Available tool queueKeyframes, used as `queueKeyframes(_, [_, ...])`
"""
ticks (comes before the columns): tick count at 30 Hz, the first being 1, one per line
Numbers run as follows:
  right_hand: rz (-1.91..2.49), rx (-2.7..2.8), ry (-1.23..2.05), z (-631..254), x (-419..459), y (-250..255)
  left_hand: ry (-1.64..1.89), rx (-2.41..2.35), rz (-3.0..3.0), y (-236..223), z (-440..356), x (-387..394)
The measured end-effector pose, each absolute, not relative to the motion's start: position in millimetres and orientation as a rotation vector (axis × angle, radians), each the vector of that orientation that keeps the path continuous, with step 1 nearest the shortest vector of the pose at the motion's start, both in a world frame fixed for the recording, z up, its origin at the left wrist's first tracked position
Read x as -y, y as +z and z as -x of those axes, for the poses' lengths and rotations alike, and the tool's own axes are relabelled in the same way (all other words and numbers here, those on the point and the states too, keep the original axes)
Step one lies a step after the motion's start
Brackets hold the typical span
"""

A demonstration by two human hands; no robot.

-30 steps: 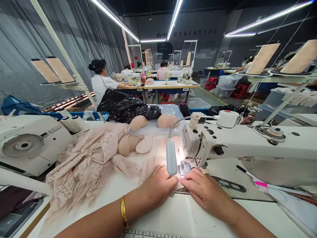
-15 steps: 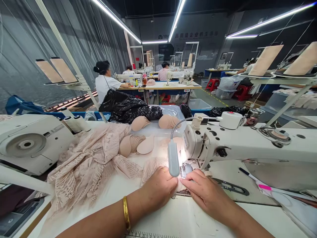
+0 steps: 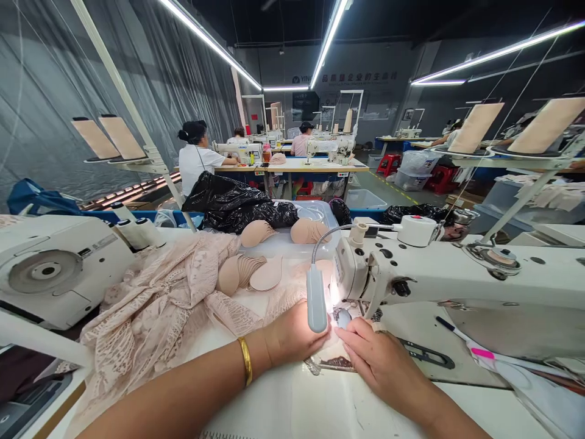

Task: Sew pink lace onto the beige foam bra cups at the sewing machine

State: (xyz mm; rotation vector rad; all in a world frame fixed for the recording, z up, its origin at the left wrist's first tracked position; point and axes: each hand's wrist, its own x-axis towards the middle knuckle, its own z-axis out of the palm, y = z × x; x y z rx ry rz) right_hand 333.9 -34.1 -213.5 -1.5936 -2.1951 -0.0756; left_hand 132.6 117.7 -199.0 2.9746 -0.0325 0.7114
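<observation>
My left hand [image 3: 295, 335], a gold bangle [image 3: 245, 361] on its wrist, is closed with its fingertips on beige lace fabric [image 3: 284, 300] beside the sewing machine's presser foot. A grey lamp [image 3: 316, 302] hides part of its fingers. Just right of the foot, my right hand [image 3: 379, 356] has thumb and fingers drawn together at the edge of that fabric, most of which is covered. The white sewing machine [image 3: 411, 265] stands over the work, its needle area brightly lit. A large heap of beige lace [image 3: 169, 286] spreads across the table on the left.
Beige bra cups [image 3: 231, 274] lie beyond my left hand, and more cups [image 3: 258, 233] rest at a clear plastic bin [image 3: 281, 247]. White tweezers-like tools with a pink band [image 3: 482, 353] lie at right. Another machine [image 3: 50, 268] stands left. Co-workers [image 3: 196, 152] sit ahead.
My left hand has shifted slightly up and forward beside the presser foot, its forearm more stretched out. My right hand stays nearly in place. The camera view has tilted a little.
</observation>
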Motion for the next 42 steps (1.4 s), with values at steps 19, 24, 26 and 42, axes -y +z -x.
queueKeyframes(19, [1.581, 2.200, -0.152, -335.3, 34.4, -216.8, 0.567, 0.098, -2.969, -184.9, -131.1, -124.0])
queueKeyframes(24, [1.565, 2.194, -0.134, -337.3, 34.7, -218.3, 0.489, 0.020, -2.917, -173.4, -128.6, -117.2])
queueKeyframes(26, [1.566, 2.193, -0.133, -337.4, 34.6, -218.6, 0.492, 0.041, -2.954, -175.9, -129.7, -119.3])
queueKeyframes(42, [1.317, 2.140, -0.293, -357.3, 20.1, -249.5, 0.429, -0.228, -3.146, -192.4, -128.8, -127.9])
